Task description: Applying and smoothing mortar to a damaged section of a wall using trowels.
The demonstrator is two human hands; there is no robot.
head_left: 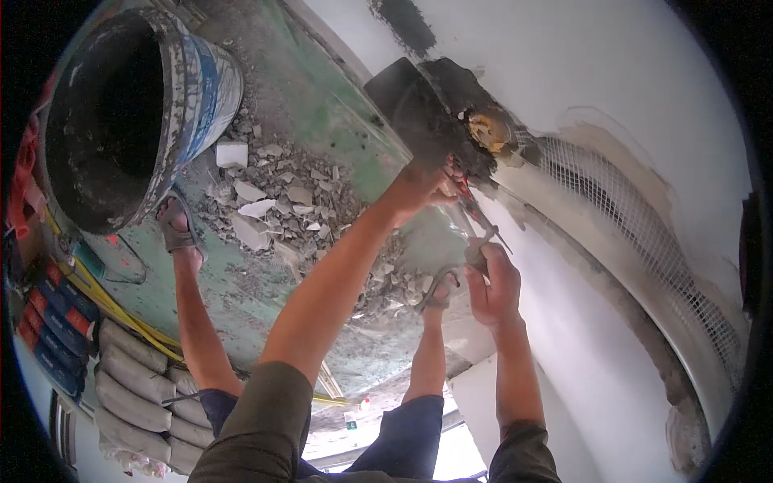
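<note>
My left hand (pixel 431 181) is closed on a red-and-dark tool (pixel 471 208) with a thin metal tip, just below a dark, broken patch of wall (pixel 435 113) that has a yellowish crumbly spot (pixel 488 131). Under it, my right hand (pixel 494 291) grips a grey tool (pixel 479 245) whose upper part crosses the red one; its exact shape is hard to make out. A band of white mesh (pixel 592 181) runs along the wall to the right.
A large dirty bucket (pixel 205 88) stands at upper left beside rubble (pixel 274 201) on the green floor (pixel 145 290). My sandalled feet are among the debris. Yellow hose (pixel 153 338), stacked grey sacks (pixel 133 386) and blue-red bags (pixel 56 330) lie at lower left.
</note>
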